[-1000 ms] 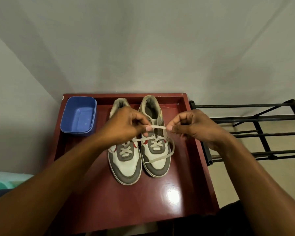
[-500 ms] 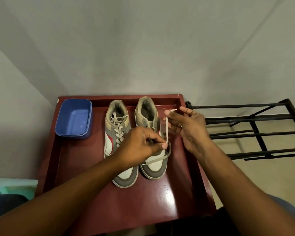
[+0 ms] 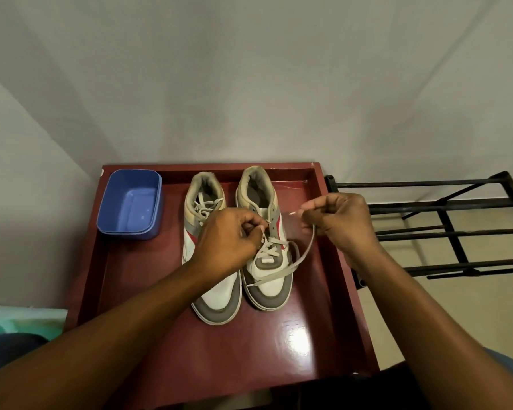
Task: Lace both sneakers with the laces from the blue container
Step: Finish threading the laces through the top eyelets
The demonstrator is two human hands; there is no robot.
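Two white, grey and red sneakers stand side by side on a dark red table (image 3: 279, 356), toes toward me. The left sneaker (image 3: 216, 300) is laced to the top. The right sneaker (image 3: 271, 279) has grey lace crossed over its lower eyelets only. My left hand (image 3: 228, 247) hovers over the right sneaker's middle eyelets, fingertips pinching the lace there. My right hand (image 3: 338, 223) is beside the shoe, pinching the lace's free end (image 3: 304, 251), which loops down across the toe. The blue container (image 3: 131, 202) sits at the back left and looks empty.
A black metal rack (image 3: 444, 229) stands to the right of the table. The table has a raised rim and backs against a grey wall. A green and dark object (image 3: 12, 332) lies low at the left.
My right hand has dropped from an open, raised pose to a curled pinch on the lace end. My left hand has shifted up toward the middle eyelets.
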